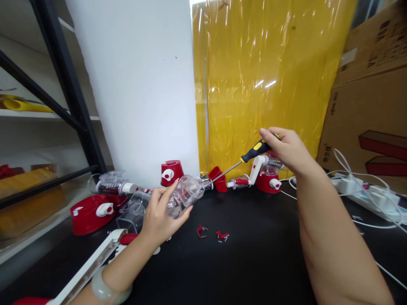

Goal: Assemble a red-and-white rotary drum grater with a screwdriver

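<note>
My left hand (165, 212) is wrapped round a clear plastic housing (187, 191), lifted a little above the black table and tilted to the right. My right hand (286, 148) grips the black and yellow handle of a screwdriver (257, 150). Its long shaft slants down to the left, and the tip meets the far right end of the clear housing; whether it sits in a screw is too small to tell. Below the housing, two small red plastic brackets, a left one (199, 231) and a right one (221, 234), lie on the table beside several small metal screws or pins.
Behind the housing stand a red base (172, 171) and a red grater with a white crank (268, 180). More red and clear grater parts (92, 214) and a long white lever (92, 262) lie left. A power strip (372, 195) with cables and cardboard boxes (365, 101) are right.
</note>
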{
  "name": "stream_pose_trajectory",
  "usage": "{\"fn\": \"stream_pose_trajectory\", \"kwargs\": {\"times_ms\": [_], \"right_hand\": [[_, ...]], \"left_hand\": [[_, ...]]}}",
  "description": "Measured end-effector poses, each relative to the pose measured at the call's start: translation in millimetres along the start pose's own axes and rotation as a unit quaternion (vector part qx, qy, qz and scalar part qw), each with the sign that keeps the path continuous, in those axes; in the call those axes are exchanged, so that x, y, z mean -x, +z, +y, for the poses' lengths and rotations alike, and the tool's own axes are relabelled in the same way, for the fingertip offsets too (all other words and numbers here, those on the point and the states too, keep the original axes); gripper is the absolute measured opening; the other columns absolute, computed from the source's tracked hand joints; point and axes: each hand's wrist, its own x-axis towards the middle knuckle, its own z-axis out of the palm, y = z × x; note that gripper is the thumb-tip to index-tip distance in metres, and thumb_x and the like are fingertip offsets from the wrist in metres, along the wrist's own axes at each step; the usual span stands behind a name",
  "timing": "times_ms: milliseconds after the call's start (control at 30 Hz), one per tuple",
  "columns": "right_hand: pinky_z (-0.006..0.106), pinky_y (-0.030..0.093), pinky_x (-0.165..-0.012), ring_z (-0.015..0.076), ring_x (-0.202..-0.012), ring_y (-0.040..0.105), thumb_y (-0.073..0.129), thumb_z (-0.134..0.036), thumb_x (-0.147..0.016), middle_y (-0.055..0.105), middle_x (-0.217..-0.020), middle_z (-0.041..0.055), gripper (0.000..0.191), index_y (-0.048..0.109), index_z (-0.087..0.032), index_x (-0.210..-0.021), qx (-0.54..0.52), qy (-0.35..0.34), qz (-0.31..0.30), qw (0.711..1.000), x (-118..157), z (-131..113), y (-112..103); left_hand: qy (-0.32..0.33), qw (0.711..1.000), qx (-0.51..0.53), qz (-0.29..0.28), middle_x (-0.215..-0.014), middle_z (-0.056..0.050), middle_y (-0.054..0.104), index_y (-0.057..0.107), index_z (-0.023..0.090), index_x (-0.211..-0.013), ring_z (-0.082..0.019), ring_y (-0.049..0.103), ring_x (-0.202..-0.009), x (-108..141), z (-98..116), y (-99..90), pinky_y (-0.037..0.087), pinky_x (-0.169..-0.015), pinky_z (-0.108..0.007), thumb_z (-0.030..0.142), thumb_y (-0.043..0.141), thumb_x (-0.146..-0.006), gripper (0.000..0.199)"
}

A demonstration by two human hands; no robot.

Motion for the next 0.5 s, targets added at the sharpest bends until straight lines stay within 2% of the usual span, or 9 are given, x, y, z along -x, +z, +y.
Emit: {"fn": "stream_pose_trajectory", "kwargs": {"times_ms": [100, 200, 300, 367, 433, 500], "right_hand": [[0.029, 0.047, -0.056, 0.0164, -0.064, 0.058, 0.068, -0.049, -0.08, 0.06, -0.075, 0.0014, 0.028, 0.06, -0.024, -0.087, -0.075, -0.024, -0.031, 0.996, 2, -1, -2], [0.034, 0.053, -0.075, 0.021, -0.092, 0.064, 0.073, -0.033, -0.073, 0.065, -0.1, 0.0033, 0.032, 0.056, -0.027, -0.099, -0.198, -0.051, -0.069, 0.976, 2, 0, 0], [0.039, 0.052, -0.082, 0.0238, -0.101, 0.064, 0.067, -0.035, -0.076, 0.067, -0.1, 0.0046, 0.027, 0.054, -0.027, -0.097, -0.261, -0.043, -0.063, 0.962, -1, 3, 7], [0.04, 0.051, -0.075, 0.0242, -0.09, 0.066, 0.055, -0.047, -0.086, 0.068, -0.09, 0.0054, 0.024, 0.053, -0.026, -0.096, -0.212, -0.016, -0.026, 0.977, -4, 6, 11], [0.038, 0.049, -0.068, 0.0236, -0.075, 0.064, 0.047, -0.057, -0.09, 0.065, -0.075, 0.0046, 0.033, 0.055, -0.025, -0.091, -0.083, -0.004, 0.024, 0.996, -6, 8, 13], [0.037, 0.046, -0.065, 0.0228, -0.07, 0.061, 0.051, -0.06, -0.089, 0.061, -0.069, 0.0038, 0.036, 0.056, -0.024, -0.083, 0.039, -0.02, 0.06, 0.997, -6, 9, 12]], "left_hand": [[-0.005, 1.0, -0.002, 0.001, -0.1, -0.007, 0.051, 0.046, 0.02, -0.14, -0.021, 0.058, -0.091, 0, -1, 0.4, 0.056, -0.081, -0.036, 0.03, 0.075, -0.076, 0.071], [-0.005, 1.0, -0.004, 0.009, -0.1, -0.006, 0.051, 0.046, 0.02, -0.14, -0.021, 0.058, -0.09, -2, 1, -1.0, 0.056, -0.08, -0.035, 0.031, 0.076, -0.076, 0.071], [-0.001, 1.0, -0.005, 0.014, -0.1, -0.006, 0.05, 0.046, 0.02, -0.139, -0.021, 0.058, -0.09, -3, 4, -2.2, 0.055, -0.081, -0.035, 0.03, 0.076, -0.076, 0.071], [0.003, 1.0, -0.006, 0.016, -0.099, -0.006, 0.05, 0.046, 0.02, -0.139, -0.021, 0.058, -0.089, -3, 4, -2.5, 0.055, -0.081, -0.035, 0.03, 0.076, -0.076, 0.07], [0.002, 1.0, -0.006, 0.017, -0.099, -0.006, 0.05, 0.046, 0.021, -0.139, -0.021, 0.058, -0.089, -3, 4, -2.4, 0.055, -0.081, -0.035, 0.03, 0.076, -0.076, 0.071], [-0.004, 1.0, -0.005, 0.014, -0.099, -0.006, 0.05, 0.046, 0.022, -0.14, -0.021, 0.058, -0.089, -2, 3, -2.0, 0.055, -0.08, -0.035, 0.03, 0.076, -0.075, 0.072]]}}
